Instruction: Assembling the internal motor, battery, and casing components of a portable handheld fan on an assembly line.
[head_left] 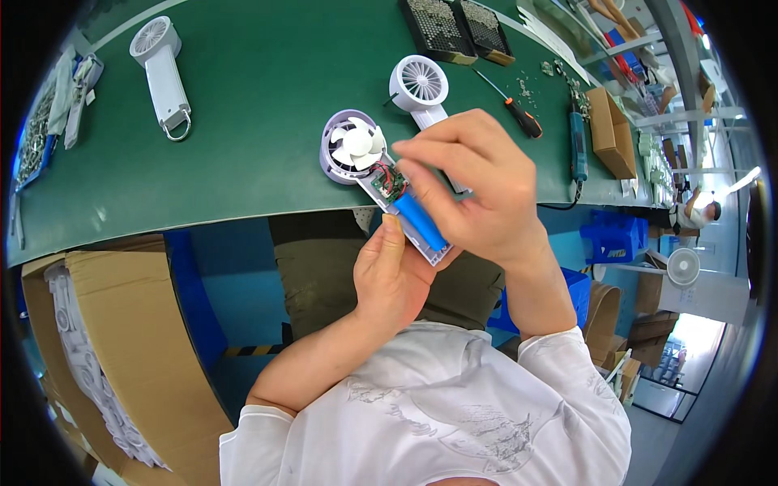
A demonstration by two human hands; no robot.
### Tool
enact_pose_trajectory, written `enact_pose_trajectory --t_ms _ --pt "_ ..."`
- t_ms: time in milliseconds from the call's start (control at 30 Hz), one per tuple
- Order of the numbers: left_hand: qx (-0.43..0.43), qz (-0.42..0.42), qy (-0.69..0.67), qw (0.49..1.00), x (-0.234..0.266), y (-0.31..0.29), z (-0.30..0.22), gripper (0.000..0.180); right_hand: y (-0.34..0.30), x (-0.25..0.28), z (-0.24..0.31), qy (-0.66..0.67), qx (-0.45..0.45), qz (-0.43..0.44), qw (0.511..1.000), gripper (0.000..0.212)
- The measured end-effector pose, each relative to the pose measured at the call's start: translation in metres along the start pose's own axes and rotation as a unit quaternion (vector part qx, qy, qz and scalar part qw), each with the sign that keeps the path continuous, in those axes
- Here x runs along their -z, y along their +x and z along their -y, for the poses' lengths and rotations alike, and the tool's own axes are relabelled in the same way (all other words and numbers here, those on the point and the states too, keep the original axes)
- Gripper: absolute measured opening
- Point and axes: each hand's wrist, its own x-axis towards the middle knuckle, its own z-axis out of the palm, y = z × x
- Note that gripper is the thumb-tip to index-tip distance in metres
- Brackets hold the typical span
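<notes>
An opened handheld fan (331,158) lies tilted across the table's near edge, its round head toward the far side. White blades (356,143) show inside the head. Below them sit a small green circuit board (387,185) with red wires and a blue cylindrical battery (421,224). My left hand (393,271) grips the handle's lower part, thumb on its side. Over the board hovers my right hand (478,178), thumb and index fingertips drawn together; whatever is between them is too small to tell. Behind it a second fan (421,81) lies partly hidden.
A third fan (168,77) lies far left on the green table (259,105). To the right are a screwdriver (523,116), a teal electric screwdriver (578,146), black trays of small parts (442,32) and a cardboard box (612,134). A carton (130,324) of white parts stands lower left.
</notes>
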Motion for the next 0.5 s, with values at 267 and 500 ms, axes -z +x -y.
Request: enact_pose_trajectory --t_ms 267,500 --pt "0.016 0.013 0.048 0.999 0.007 0.001 0.002 0.045 -0.001 -0.009 0.006 0.021 0.011 0.035 0.999 0.026" --pt "0.013 -0.002 0.033 0.999 0.005 0.001 0.002 0.045 -0.003 -0.015 0.007 0.006 0.007 0.025 1.0 0.024"
